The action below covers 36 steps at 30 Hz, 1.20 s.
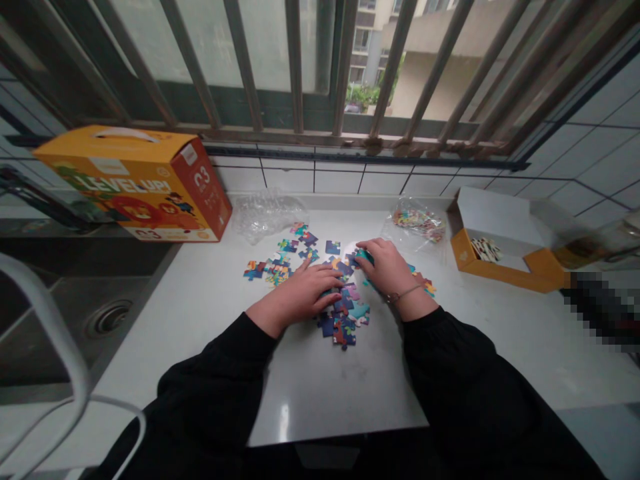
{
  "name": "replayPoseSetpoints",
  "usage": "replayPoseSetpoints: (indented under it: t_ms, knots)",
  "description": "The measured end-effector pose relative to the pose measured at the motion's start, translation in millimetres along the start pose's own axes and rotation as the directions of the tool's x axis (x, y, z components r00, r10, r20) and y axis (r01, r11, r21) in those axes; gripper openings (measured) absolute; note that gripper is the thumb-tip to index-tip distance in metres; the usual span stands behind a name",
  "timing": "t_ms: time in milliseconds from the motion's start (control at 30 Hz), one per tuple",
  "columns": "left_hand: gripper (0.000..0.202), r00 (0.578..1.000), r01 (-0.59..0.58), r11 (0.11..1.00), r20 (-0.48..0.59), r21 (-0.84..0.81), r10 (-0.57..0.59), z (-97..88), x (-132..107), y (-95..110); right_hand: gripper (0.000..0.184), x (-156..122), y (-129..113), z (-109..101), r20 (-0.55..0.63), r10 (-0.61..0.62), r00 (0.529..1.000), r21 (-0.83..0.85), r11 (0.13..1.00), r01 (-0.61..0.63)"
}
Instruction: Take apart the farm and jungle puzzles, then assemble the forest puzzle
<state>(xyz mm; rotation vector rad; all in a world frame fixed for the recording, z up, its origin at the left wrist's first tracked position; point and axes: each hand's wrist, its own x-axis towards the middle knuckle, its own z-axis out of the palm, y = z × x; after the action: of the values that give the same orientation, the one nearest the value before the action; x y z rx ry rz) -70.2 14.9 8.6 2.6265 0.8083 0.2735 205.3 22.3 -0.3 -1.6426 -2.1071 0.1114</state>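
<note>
Puzzle pieces (345, 303) around both hands (311, 291) (386, 267)

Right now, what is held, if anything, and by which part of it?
The right hand seems to hold a teal piece, grasped part unclear; the left hand covers other pieces, hold unclear.

Left arm (215, 377) and right arm (465, 373) both reach in over the worktop's (340, 400) near edge, black sleeves down to the wrists. Left hand (306, 292) palm down, fingers (327, 275) extended, angled toward the right hand (383, 265). Right hand angled inward, slightly closer to the far edge, thumb and index pinching. Thin bracelet (406, 292) on right wrist. Hands near, not touching.
</note>
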Motion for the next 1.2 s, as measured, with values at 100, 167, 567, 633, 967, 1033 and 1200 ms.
replayPoseSetpoints:
  t_ms: [100,167,567,633,967,1033,1200]
  knots:
    - [0.035,0.998,-0.043,0.993,0.038,-0.108,0.048,-3.1,-1.1,6.3,0.027,3.3,3.4,0.6,-0.110,0.010,0.994,0.035,0.999,-0.006]
    - [0.037,0.997,-0.051,0.991,0.047,-0.126,0.057,-2.4,-0.9,8.8,0.027,5.3,4.1,3.4,-0.100,-0.016,0.995,0.067,0.997,0.023]
    - [0.066,0.965,0.255,0.936,-0.005,0.244,-0.262,15.1,-0.7,-6.3,0.020,-1.8,-10.4,-0.2,0.159,-0.202,0.966,0.001,0.979,0.205]
    - [0.071,0.962,0.265,0.930,-0.006,0.256,-0.272,16.5,-1.1,-5.5,0.027,-2.3,-10.2,-2.4,0.170,-0.175,0.970,-0.031,0.983,0.183]
    - [0.084,0.954,0.286,0.927,0.020,0.243,-0.300,24.3,-7.3,12.6,0.054,-63.5,-21.3,-17.5,0.094,-0.019,0.995,-0.086,0.996,0.027]
    - [0.082,0.966,0.244,0.936,0.026,0.254,-0.258,29.8,-10.5,20.6,0.058,-88.6,-43.0,-11.8,0.169,-0.064,0.984,-0.062,0.995,0.076]
    - [0.075,0.978,0.194,0.940,0.018,0.282,-0.207,42.0,-23.7,38.0,0.070,-140.5,-92.8,0.6,0.289,-0.086,0.953,-0.060,0.992,0.108]
